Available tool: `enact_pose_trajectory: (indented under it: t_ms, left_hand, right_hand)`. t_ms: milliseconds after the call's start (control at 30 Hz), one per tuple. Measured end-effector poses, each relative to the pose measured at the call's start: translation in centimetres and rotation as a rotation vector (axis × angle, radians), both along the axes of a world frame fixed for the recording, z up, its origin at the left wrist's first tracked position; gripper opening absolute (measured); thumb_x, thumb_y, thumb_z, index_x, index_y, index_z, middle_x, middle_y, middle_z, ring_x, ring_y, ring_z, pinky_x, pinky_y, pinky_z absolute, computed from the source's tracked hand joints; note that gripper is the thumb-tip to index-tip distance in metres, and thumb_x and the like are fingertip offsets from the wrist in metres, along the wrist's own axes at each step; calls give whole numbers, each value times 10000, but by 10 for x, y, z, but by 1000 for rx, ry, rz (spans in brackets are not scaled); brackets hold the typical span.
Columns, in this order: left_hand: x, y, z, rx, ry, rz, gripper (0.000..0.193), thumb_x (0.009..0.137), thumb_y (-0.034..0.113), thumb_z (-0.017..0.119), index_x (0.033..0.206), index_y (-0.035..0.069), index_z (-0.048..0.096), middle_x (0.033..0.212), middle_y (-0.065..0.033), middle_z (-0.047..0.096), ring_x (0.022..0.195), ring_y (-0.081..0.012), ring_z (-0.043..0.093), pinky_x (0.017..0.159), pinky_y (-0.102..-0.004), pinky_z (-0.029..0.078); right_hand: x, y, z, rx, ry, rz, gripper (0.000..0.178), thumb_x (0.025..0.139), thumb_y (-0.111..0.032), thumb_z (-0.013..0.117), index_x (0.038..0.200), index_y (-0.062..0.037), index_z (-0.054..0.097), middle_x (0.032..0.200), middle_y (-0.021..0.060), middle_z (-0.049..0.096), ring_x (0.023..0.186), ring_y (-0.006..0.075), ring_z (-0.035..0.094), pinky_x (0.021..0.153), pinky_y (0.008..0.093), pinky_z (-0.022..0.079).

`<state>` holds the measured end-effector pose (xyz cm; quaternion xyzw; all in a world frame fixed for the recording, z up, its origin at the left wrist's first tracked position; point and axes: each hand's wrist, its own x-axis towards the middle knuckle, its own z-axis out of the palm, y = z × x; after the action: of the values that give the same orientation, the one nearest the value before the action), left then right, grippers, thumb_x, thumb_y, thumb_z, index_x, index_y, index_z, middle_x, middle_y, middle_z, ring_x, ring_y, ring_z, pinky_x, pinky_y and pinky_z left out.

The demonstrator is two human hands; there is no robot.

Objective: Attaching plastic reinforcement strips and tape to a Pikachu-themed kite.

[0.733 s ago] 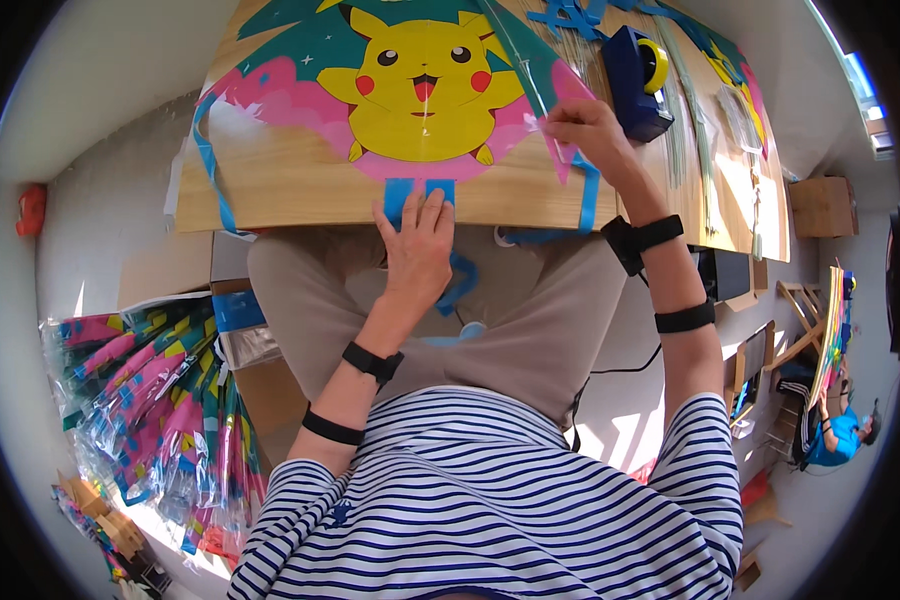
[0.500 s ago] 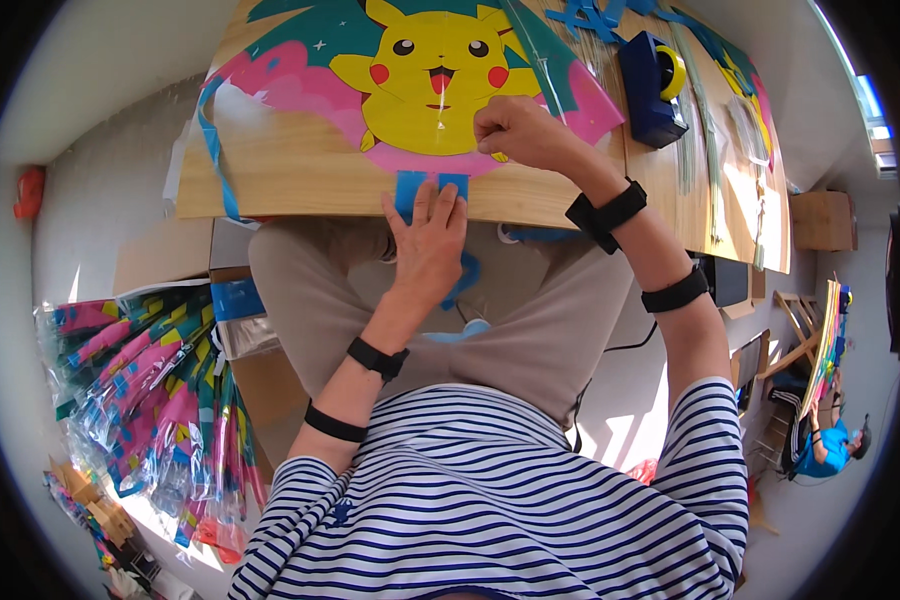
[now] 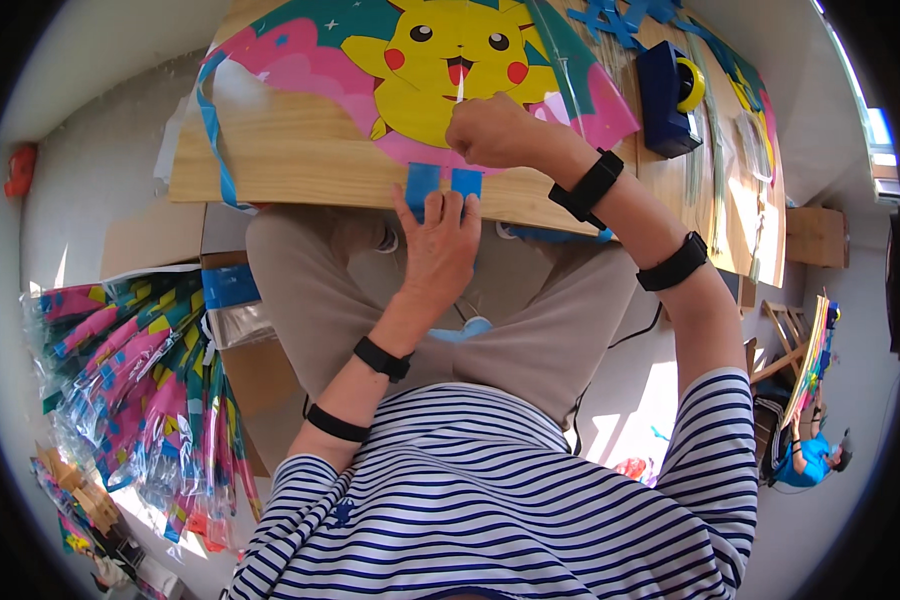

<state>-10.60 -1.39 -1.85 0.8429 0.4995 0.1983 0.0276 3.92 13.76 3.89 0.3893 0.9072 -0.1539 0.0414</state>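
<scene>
A kite-like printed sheet [image 3: 320,80] with a yellow cartoon figure on pink and green lies on the wooden table. At its lower tip are a blue patch [image 3: 423,186] and a second blue piece [image 3: 467,183] beside it. My left hand [image 3: 438,245] reaches over the table's front edge, its fingers stretched out and the tips resting on the blue patches. Above it, my right hand [image 3: 495,132] is closed in a fist over the lower part of the yellow figure. What its fingers hold, if anything, is hidden.
A dark blue tape dispenser [image 3: 667,100] with yellow tape stands to the right. A blue ribbon [image 3: 210,130] hangs over the table's left edge; blue strips [image 3: 620,18] lie at the back. Bagged printed sheets [image 3: 150,390] fill the left side. Another person [image 3: 810,455] works far right.
My right hand has come down and left, closer to the blue patches. My left fingers have slid a little lower, baring more blue. The view has shifted slightly.
</scene>
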Motion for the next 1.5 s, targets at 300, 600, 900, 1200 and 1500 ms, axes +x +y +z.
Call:
enact_pose_trajectory:
  t_ms: [300, 600, 900, 1200, 1500]
  left_hand:
    - [0, -1, -3, 1, -5, 8, 466, 763, 82, 641, 1222, 2, 621, 1043, -112, 486, 1064, -306, 469, 1098, -775, 169]
    - [0, -1, -1, -49, -24, 15, 506, 746, 47, 670, 1251, 34, 629, 1116, -101, 472, 1099, -304, 466, 1093, -766, 183]
    - [-1, -1, 0, -49, -32, 16, 518, 742, 49, 676, 1257, 31, 622, 1145, -99, 471, 1135, -312, 457, 1091, -763, 185]
    - [0, -1, -1, -51, -25, 22, 502, 756, 53, 673, 1255, 41, 618, 1238, -107, 471, 1173, -324, 449, 1097, -755, 181]
    - [-1, -1, -3, -45, -23, 23, 484, 767, 55, 667, 1249, 45, 628, 1318, -104, 468, 1223, -338, 436, 1100, -752, 172]
  right_hand:
    - [-10, 5, -5, -14, -15, 60, 39, 651, -74, 636, 657, -66, 673, 689, 103, 647, 651, 316, 633, 569, 422, 457]
    - [-12, 6, -9, -25, -44, 64, 36, 662, -83, 642, 666, -68, 675, 706, 108, 648, 674, 320, 640, 585, 428, 465]
    - [-14, 7, -9, -29, -52, 58, 34, 662, -84, 642, 668, -66, 671, 710, 112, 649, 686, 325, 641, 594, 431, 464]
    - [-15, 7, -8, -23, -68, 54, 45, 661, -83, 642, 680, -71, 681, 710, 107, 656, 692, 322, 646, 595, 440, 466]
    - [-16, 7, -9, -20, -73, 55, 43, 658, -65, 626, 671, -71, 666, 696, 114, 647, 680, 334, 638, 589, 444, 454]
